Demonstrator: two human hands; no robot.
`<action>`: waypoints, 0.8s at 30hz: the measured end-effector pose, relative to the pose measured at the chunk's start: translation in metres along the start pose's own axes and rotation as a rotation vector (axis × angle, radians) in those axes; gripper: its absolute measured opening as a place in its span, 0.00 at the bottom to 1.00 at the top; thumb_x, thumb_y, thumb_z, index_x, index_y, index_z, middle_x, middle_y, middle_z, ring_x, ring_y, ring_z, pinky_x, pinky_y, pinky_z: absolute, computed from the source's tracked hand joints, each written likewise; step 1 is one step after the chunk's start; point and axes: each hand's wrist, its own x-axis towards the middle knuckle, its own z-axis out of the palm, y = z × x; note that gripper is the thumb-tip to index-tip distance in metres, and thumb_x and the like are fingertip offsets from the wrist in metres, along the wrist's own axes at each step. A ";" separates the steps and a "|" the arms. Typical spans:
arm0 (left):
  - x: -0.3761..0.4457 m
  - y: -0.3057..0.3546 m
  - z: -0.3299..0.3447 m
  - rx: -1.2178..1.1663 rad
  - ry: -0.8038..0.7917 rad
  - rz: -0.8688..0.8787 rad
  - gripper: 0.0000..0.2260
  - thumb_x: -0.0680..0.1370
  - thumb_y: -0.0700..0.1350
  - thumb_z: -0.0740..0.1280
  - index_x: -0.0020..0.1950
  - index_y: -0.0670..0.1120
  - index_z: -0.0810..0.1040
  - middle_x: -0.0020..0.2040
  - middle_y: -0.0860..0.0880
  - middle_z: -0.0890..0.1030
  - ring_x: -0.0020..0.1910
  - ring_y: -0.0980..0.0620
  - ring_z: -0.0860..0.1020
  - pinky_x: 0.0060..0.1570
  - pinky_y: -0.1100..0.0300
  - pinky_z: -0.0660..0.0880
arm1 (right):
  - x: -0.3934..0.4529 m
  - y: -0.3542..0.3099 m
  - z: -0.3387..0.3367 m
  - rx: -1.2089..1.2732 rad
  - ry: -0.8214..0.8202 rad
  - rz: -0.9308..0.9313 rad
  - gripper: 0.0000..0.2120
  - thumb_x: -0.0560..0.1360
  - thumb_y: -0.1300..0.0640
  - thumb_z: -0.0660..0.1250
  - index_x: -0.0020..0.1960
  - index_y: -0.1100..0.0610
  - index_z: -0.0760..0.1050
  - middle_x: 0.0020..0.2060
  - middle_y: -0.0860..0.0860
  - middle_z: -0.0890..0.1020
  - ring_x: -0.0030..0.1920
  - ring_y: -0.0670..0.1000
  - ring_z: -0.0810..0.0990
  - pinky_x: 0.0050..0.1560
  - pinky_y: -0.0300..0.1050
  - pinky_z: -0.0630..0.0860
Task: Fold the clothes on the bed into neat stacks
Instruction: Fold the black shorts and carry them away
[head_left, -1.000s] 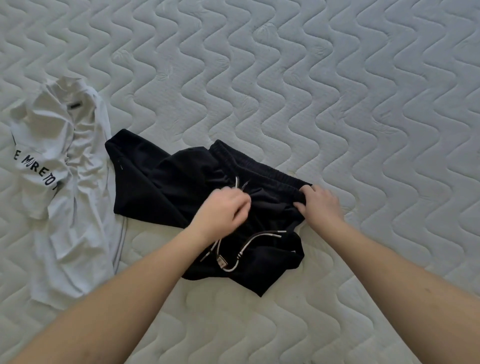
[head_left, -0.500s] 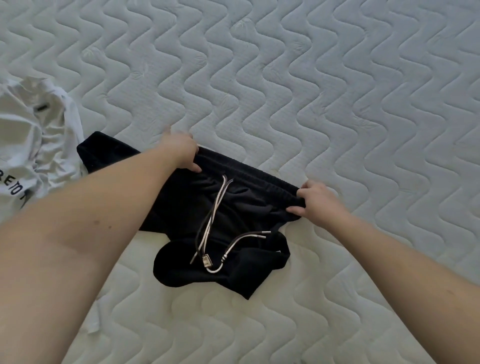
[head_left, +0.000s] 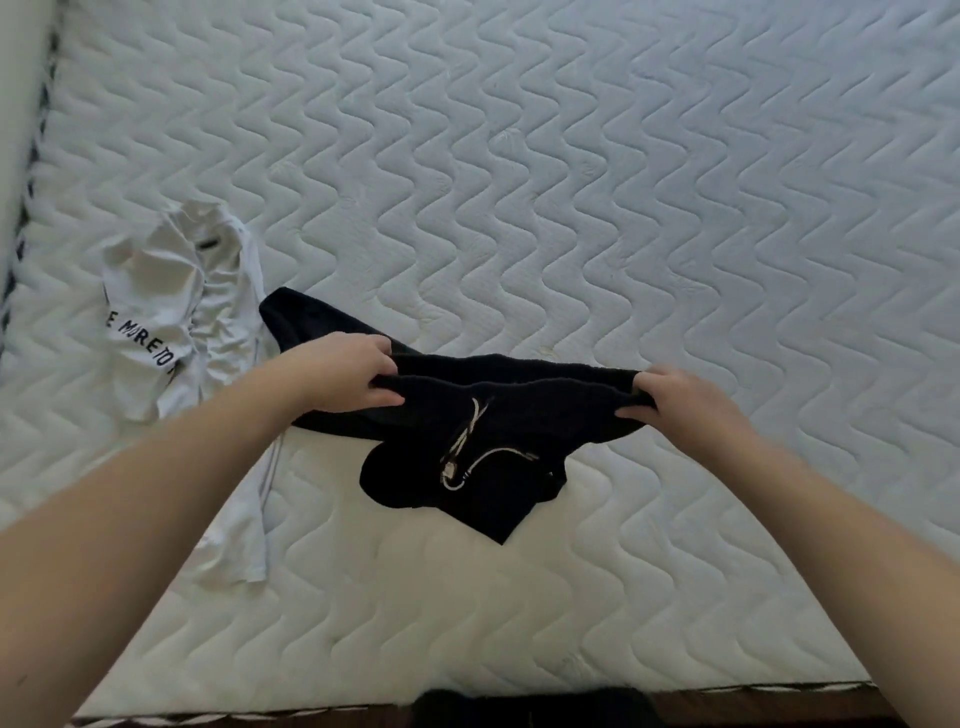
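While both arms reach out over the mattress (head_left: 623, 182), the person has the black shorts (head_left: 498, 415) held up by the waistband, one hand at each end. Left hand (head_left: 345, 374) is curled round the left end of the band, thumb underneath and fingers over the top, so it's properly gripping the fabric. Right hand (head_left: 675, 397) does the same at the right end, fingers bunched into the cloth. The band is pulled fairly straight between them.

Rest of the shorts kinda droops below the hands toward the near edge of the mattress, with one corner hanging to a point. Can't really tell how much of it is off the surface. One black leg trails out behind the left hand toward the left edge and lies flat. The white drawstring (head_left: 467, 452) dangles down the front of the shorts in a loose loop, both ends loose.

Just beside that trailing leg, near the left edge of the mattress, there's a white t-shirt (head_left: 171, 332) lying crumpled, not folded at all, with dark lettering on it that I can only partly read. It runs down toward the near edge, touching or very nearly touching the shorts.
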 end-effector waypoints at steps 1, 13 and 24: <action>-0.023 0.004 -0.011 0.032 0.042 0.007 0.17 0.79 0.61 0.63 0.56 0.50 0.82 0.48 0.57 0.69 0.43 0.56 0.71 0.47 0.61 0.70 | -0.009 -0.004 -0.014 0.007 0.021 -0.025 0.15 0.76 0.48 0.69 0.40 0.56 0.68 0.38 0.45 0.69 0.39 0.53 0.73 0.33 0.42 0.61; -0.230 0.053 -0.151 0.049 0.765 -0.025 0.15 0.73 0.51 0.74 0.37 0.40 0.78 0.39 0.45 0.78 0.33 0.43 0.76 0.33 0.51 0.74 | -0.104 -0.064 -0.189 0.073 0.334 -0.389 0.09 0.73 0.58 0.74 0.40 0.58 0.75 0.34 0.44 0.71 0.33 0.50 0.71 0.35 0.43 0.65; -0.320 0.092 -0.235 -0.244 0.918 -0.111 0.05 0.78 0.44 0.69 0.44 0.47 0.76 0.37 0.53 0.77 0.37 0.60 0.75 0.39 0.64 0.70 | -0.161 -0.090 -0.310 0.086 0.607 -0.492 0.06 0.75 0.59 0.72 0.51 0.54 0.84 0.36 0.48 0.83 0.36 0.48 0.79 0.39 0.39 0.71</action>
